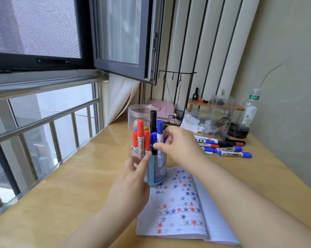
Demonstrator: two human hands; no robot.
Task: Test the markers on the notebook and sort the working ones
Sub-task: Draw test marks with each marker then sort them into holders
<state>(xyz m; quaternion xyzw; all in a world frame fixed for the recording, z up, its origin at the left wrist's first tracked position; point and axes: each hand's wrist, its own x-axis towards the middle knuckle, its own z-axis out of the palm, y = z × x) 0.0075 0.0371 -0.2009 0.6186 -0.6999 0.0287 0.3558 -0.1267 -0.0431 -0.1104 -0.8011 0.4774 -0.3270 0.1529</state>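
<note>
A blue marker holder [158, 176] stands on the wooden desk [61, 194] at the far edge of an open notebook [183, 204] covered in red, blue and black test scribbles. It holds several red markers [140, 136], a black marker [153, 119] and a blue marker [160, 131]. My right hand [181, 145] pinches the blue marker between thumb and fingers just above the holder's rim. My left hand [131, 179] holds the holder's left side, its index finger lying up the front. Several loose markers [228, 149] lie on the desk to the right.
A clear plastic jar [138, 111] stands right behind the holder. Further back are a pink box [165, 108], a clear acrylic box [221, 111], a plastic bottle [250, 111] and a small wooden shelf [201, 102]. An open window sash [124, 42] hangs over the desk's far left.
</note>
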